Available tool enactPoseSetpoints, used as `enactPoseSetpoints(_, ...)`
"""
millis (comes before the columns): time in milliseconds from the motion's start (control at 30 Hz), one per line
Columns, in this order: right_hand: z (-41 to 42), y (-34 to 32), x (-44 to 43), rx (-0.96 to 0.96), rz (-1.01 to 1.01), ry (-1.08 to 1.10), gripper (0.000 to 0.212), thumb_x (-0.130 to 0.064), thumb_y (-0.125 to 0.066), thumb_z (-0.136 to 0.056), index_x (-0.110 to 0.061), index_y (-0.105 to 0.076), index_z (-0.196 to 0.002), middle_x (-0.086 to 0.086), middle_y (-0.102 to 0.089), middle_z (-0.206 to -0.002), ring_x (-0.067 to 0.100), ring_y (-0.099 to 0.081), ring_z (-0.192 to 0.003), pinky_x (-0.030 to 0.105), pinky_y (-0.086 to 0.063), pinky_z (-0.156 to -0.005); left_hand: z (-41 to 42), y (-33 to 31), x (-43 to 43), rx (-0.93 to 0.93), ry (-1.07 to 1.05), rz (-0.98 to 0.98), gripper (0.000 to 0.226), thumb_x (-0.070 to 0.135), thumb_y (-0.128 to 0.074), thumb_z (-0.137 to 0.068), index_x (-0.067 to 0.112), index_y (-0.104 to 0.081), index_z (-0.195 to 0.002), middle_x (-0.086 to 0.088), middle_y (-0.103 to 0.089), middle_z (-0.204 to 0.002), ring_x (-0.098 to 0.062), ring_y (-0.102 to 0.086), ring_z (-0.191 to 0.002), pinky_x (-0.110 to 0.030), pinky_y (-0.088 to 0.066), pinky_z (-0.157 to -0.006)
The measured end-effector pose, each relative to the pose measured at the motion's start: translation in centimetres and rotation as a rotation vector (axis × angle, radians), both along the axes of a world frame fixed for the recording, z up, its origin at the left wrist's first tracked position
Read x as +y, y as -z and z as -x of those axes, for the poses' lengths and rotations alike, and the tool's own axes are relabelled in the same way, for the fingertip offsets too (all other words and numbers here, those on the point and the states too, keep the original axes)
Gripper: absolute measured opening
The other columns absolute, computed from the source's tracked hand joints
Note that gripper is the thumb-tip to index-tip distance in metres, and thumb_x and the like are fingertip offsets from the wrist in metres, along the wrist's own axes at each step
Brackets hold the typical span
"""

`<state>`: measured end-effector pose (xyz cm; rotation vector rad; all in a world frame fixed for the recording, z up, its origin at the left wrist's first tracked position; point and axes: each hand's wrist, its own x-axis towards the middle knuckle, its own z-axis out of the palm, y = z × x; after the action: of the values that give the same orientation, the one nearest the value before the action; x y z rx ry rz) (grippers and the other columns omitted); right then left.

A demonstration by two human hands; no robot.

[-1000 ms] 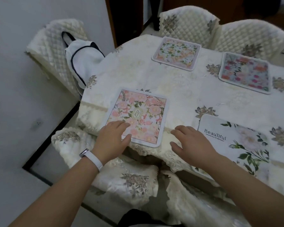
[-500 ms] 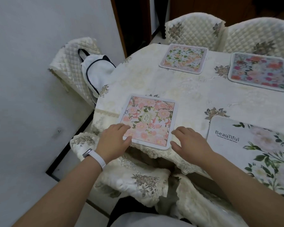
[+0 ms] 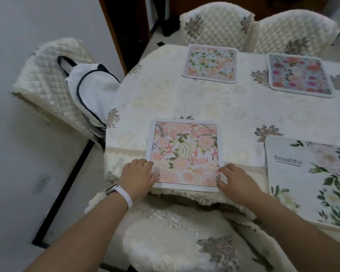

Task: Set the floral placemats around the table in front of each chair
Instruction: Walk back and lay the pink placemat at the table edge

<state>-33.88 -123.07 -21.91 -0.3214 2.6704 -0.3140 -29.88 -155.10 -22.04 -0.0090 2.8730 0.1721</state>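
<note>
Table (image 3: 234, 107) here is covered in a cream lace-edged tablecloth (image 3: 185, 101) with greyish flower motifs. Quilted cream covers are on all the chairs: two far chairs (image 3: 216, 22) side by side at the back edge, a left chair (image 3: 47, 79) by the wall with a white bag (image 3: 92, 89) with dark trim slumped on it, and a near chair (image 3: 175, 232) right under the camera. Plain pale wall (image 3: 37, 16) on the left, light floor (image 3: 18, 173), and a brown door frame (image 3: 114, 36) behind the corner.

Mats: a pink floral placemat (image 3: 185, 154) sits at the near edge, straight in front of the near chair and slightly overhanging the lace border. A pastel placemat (image 3: 210, 63) and a darker, brighter-flowered placemat (image 3: 299, 74) each lie in front of a far chair. A big white placemat (image 3: 312, 183) with green leaves is to the right, well apart from the pink one.

Left hand (image 3: 137, 177), with a white wristband (image 3: 122, 194), has its fingers (image 3: 148, 166) laid loosely and nearly flat on the pink mat's near left corner. Right hand (image 3: 238, 181) has its fingers (image 3: 224, 169) a bit bent, tips touching the near right corner. Neither looks wrapped around anything, just resting on the mat.

The white mat reads "Beautiful" with a smaller line underneath that's too tiny to read. The pink one has an oval label in the middle with sideways lettering I can't make out.
</note>
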Motion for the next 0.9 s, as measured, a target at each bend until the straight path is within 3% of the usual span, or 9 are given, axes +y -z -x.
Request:
enactPoseSetpoints(200, -0.2, 1.8, -3.9, -0.187, 0.056, 0.356, 0.058, -0.037, -0.050, -0.095, -0.012, -0.038, -0.145, 0.012, -0.039, -0.147, 0.029, -0.045, -0.129, 0.041, -0.040, -0.103, 2.0, 3.1, -3.7, -0.071, 0.014, -0.093, 0.037, 0.039, -0.048, -0.087, 0.021, -0.058, -0.117, -0.002, -0.060, -0.116, -0.027, -0.053, -0.104, -0.038, -0.044, -0.078)
enactPoseSetpoints(367, -0.2, 2.7, -5.3, -0.199, 0.197, 0.605, 0.061, -0.032, -0.055, -0.090, -0.012, -0.038, -0.146, 0.013, -0.035, -0.149, 0.030, -0.045, -0.128, 0.043, -0.040, -0.105, 2.2, 4.3, -4.2, -0.127, -0.052, -0.289, 0.040, 0.037, -0.050, -0.089, 0.016, -0.056, -0.123, -0.006, -0.053, -0.122, -0.028, -0.045, -0.112, -0.039, -0.047, -0.086)
enactPoseSetpoints(500, 0.9, 3.1, -5.6, -0.128, 0.304, 0.805, 0.060, -0.027, -0.058, -0.088, -0.013, -0.040, -0.143, 0.014, -0.049, -0.135, 0.028, -0.059, -0.105, 0.043, -0.051, -0.090, 2.5, 4.1, -2.9, -0.142, -0.180, -0.460, 0.041, 0.029, -0.054, -0.091, 0.015, -0.055, -0.129, -0.006, -0.048, -0.128, -0.026, -0.041, -0.120, -0.038, -0.040, -0.099)
enactPoseSetpoints(567, 1.4, 3.0, -5.3, -0.135, 0.375, 0.902, 0.057, -0.022, -0.059, -0.089, -0.012, -0.040, -0.142, 0.011, -0.056, -0.122, 0.025, -0.063, -0.093, 0.042, -0.054, -0.083, 2.6, 4.0, -2.3, -0.142, -0.241, -0.522, 0.042, 0.023, -0.057, -0.089, 0.015, -0.055, -0.129, -0.005, -0.045, -0.130, -0.025, -0.042, -0.121, -0.034, -0.040, -0.099)
enactPoseSetpoints(700, 1.7, 3.2, -4.3, -0.211, 0.388, 0.953, 0.034, -0.011, -0.062, -0.088, -0.011, -0.058, -0.122, -0.002, -0.065, -0.087, 0.013, -0.063, -0.072, 0.029, -0.050, -0.060, 2.4, 4.0, -1.7, -0.129, -0.309, -0.605, 0.048, 0.014, -0.062, -0.086, 0.015, -0.050, -0.132, -0.004, -0.037, -0.136, -0.022, -0.047, -0.113, -0.027, -0.040, -0.089)
enactPoseSetpoints(800, 1.1, 3.5, -3.4, -0.259, 0.310, 0.881, 0.008, -0.013, -0.065, -0.089, -0.011, -0.064, -0.097, 0.001, -0.067, -0.091, 0.009, -0.058, -0.071, 0.026, -0.045, -0.054, 2.4, 3.4, -1.4, -0.132, -0.481, -0.745, 0.055, 0.011, -0.062, -0.089, 0.017, -0.041, -0.139, 0.001, -0.045, -0.126, -0.012, -0.052, -0.095, -0.024, -0.043, -0.079)
enactPoseSetpoints(900, 0.2, 3.6, -3.0, -0.265, 0.383, 0.949, 0.011, -0.018, -0.068, -0.088, -0.010, -0.061, -0.089, 0.007, -0.068, -0.089, 0.020, -0.065, -0.073, 0.030, -0.051, -0.052, 2.2, 3.2, -1.0, -0.112, -0.652, -0.909, 0.055, 0.007, -0.063, -0.090, 0.020, -0.036, -0.137, 0.007, -0.056, -0.105, -0.006, -0.059, -0.083, -0.023, -0.046, -0.061)
